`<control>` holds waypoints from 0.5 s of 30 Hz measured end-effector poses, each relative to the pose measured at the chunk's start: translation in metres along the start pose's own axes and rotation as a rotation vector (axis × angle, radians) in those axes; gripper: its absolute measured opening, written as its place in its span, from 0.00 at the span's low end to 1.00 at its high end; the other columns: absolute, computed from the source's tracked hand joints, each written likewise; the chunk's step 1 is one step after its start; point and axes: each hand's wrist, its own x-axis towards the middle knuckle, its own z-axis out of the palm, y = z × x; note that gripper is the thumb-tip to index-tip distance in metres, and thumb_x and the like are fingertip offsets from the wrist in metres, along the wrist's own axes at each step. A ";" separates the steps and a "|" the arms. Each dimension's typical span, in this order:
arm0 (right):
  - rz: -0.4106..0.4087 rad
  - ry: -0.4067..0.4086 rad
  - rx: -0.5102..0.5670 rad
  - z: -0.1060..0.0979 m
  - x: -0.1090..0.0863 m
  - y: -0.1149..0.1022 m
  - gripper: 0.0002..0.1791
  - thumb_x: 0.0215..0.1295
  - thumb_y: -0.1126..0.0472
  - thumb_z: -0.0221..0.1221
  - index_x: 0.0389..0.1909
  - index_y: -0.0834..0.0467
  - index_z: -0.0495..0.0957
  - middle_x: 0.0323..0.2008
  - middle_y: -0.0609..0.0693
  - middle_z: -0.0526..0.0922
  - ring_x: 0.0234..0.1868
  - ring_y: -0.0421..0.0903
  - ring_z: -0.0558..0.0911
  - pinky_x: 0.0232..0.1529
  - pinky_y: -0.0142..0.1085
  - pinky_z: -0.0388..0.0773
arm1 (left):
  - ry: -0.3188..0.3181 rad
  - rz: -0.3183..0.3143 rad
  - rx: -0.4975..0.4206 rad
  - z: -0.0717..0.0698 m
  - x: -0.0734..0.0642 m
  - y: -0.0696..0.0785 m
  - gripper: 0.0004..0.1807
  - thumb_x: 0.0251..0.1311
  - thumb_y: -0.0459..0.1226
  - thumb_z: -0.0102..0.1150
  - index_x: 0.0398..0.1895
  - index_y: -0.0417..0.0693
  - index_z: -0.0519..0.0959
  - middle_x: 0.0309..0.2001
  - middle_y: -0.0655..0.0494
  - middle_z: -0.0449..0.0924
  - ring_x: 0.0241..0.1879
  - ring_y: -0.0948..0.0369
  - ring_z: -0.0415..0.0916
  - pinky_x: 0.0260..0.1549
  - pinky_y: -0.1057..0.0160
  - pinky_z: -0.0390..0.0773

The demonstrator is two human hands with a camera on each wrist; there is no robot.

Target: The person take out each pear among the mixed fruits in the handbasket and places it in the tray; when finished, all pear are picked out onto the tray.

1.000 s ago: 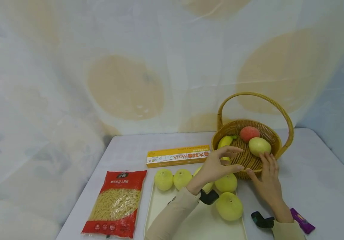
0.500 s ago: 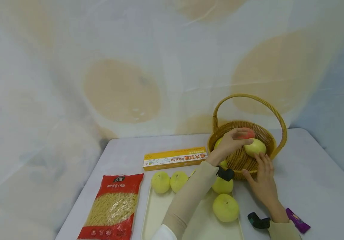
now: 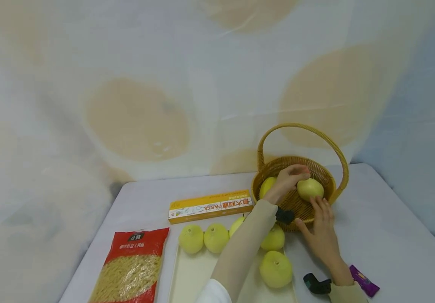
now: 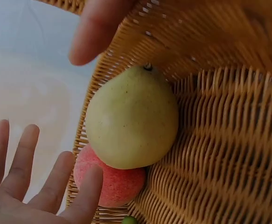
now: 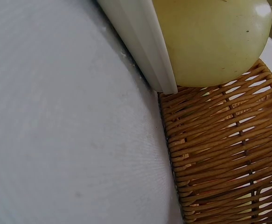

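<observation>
My left hand [image 3: 290, 179] reaches into the wicker basket [image 3: 260, 168], over the peach-like pink fruit [image 4: 115, 184], which it largely hides in the head view. In the left wrist view its fingers [image 4: 52, 191] are spread and fairly straight, overlapping the pink fruit, with nothing gripped. A pale yellow-green, pear-shaped fruit [image 4: 131, 119] lies against the pink one. My right hand [image 3: 322, 235] is at the basket's front right rim, fingers extended, fingertips right at the pale fruit. A yellow banana [image 3: 267, 186] lies at the basket's left, partly behind my left arm.
A white tray [image 3: 192, 277] holds several pale yellow-green fruits [image 3: 276, 269] just in front of the basket. Left of the basket lies a pasta box [image 3: 210, 207]; a red pasta bag [image 3: 132, 265] is at the front left. A purple packet [image 3: 364, 281] lies beside my right wrist.
My left hand has moved from the basket's front deeper inside, over the pink fruit. My right hand stays at the rim by the pale fruit. The head view has shifted slightly.
</observation>
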 end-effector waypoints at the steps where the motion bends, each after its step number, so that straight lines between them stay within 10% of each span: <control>1: 0.005 0.002 -0.002 0.000 -0.001 0.000 0.43 0.67 0.50 0.58 0.76 0.58 0.48 0.74 0.65 0.46 0.76 0.62 0.40 0.64 0.71 0.50 | -0.007 0.007 0.005 0.002 0.002 0.000 0.19 0.65 0.42 0.59 0.58 0.50 0.77 0.54 0.58 0.81 0.51 0.64 0.77 0.60 0.47 0.72; 10: 0.009 -0.012 0.014 0.013 -0.008 -0.009 0.42 0.65 0.53 0.60 0.74 0.61 0.51 0.73 0.66 0.48 0.76 0.63 0.42 0.62 0.71 0.52 | -0.105 0.024 0.142 0.001 0.012 -0.008 0.25 0.72 0.49 0.43 0.64 0.46 0.73 0.64 0.52 0.74 0.66 0.52 0.68 0.67 0.53 0.65; 15: 0.013 -0.027 0.002 0.012 -0.011 -0.012 0.42 0.66 0.51 0.60 0.74 0.60 0.51 0.73 0.66 0.49 0.76 0.63 0.43 0.63 0.70 0.52 | -0.188 -0.073 0.159 0.001 0.010 -0.016 0.29 0.74 0.52 0.34 0.66 0.44 0.71 0.66 0.50 0.72 0.71 0.56 0.61 0.73 0.51 0.53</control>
